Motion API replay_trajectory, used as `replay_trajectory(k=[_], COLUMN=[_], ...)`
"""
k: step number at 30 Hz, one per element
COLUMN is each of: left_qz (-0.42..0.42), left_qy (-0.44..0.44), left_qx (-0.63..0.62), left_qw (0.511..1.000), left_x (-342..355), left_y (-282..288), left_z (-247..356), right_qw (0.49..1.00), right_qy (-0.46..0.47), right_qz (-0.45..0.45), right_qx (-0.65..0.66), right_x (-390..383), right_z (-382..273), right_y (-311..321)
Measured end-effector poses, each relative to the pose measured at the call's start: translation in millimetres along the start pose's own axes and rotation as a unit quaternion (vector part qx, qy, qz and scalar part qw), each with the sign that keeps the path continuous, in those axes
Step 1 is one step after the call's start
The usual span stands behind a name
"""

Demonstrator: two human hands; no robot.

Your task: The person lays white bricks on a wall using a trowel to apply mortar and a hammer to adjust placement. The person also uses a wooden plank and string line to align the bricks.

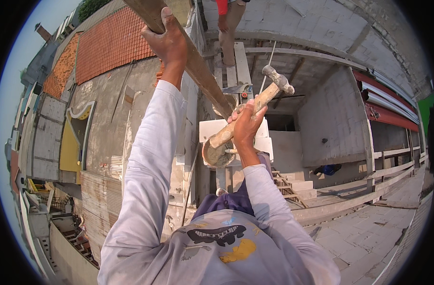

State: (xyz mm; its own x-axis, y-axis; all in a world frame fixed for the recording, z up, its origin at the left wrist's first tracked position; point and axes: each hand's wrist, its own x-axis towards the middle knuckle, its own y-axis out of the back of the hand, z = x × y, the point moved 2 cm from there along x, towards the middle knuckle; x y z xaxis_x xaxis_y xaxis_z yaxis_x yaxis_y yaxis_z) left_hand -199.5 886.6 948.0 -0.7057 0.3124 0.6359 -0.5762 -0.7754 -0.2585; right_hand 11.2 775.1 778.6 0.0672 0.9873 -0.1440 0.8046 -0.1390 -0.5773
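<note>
Right, hammer [264, 98] is sitting in the right hand [247, 127], just beside the lower visible end of the beam [198, 64]. Fingers are wrapping the handle mid-length, clamping it; head is projecting past the grip, pointing away from the beam, and the butt is sticking out the other side, below the beam's end. Can't tell whether hammer or fingertips are touching the beam.

Left hand [172, 45] is gripping the beam's upper visible stretch, palm pressing on it, thumb lying along the face, fingers curling over the left edge.

Materials: beam is showing as straight-sided brown timber, rough and dusty. Hammer handle is pale, worn wood, thick and rounded; head is wearing a grey-white crust, blunt and knobby at the ends.

Below the beam's end, a round bucket [204, 156] is holding grey, grainy mortar [219, 156]. White, flat-faced blocks [210, 127] are lying around there too. Left of the beam, a tiled roof [115, 40] is showing ribbed orange-red rows. Right of the beam's upper stretch, another person's hand [223, 23] is hanging from a red sleeve [222, 6].
</note>
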Motion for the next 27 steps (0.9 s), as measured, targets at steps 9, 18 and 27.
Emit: replay_trajectory(k=[9, 18, 27], left_qz=[0.047, 0.015, -0.059], left_qy=[0.021, 0.025, 0.108], left_qx=[0.055, 0.059, 0.018], left_qw=[0.997, 0.998, 0.992], left_x=[1, 7, 6], left_y=[27, 63, 102], left_z=[8, 11, 22], right_qw=[0.999, 0.979, 0.915], right_qy=[0.017, -0.079, -0.086], right_qz=[0.012, -0.102, 0.013], right_qx=[-0.043, -0.158, -0.395], right_x=[-16, -48, -113], right_z=[25, 23, -81], right_y=[-12, 36, 187])
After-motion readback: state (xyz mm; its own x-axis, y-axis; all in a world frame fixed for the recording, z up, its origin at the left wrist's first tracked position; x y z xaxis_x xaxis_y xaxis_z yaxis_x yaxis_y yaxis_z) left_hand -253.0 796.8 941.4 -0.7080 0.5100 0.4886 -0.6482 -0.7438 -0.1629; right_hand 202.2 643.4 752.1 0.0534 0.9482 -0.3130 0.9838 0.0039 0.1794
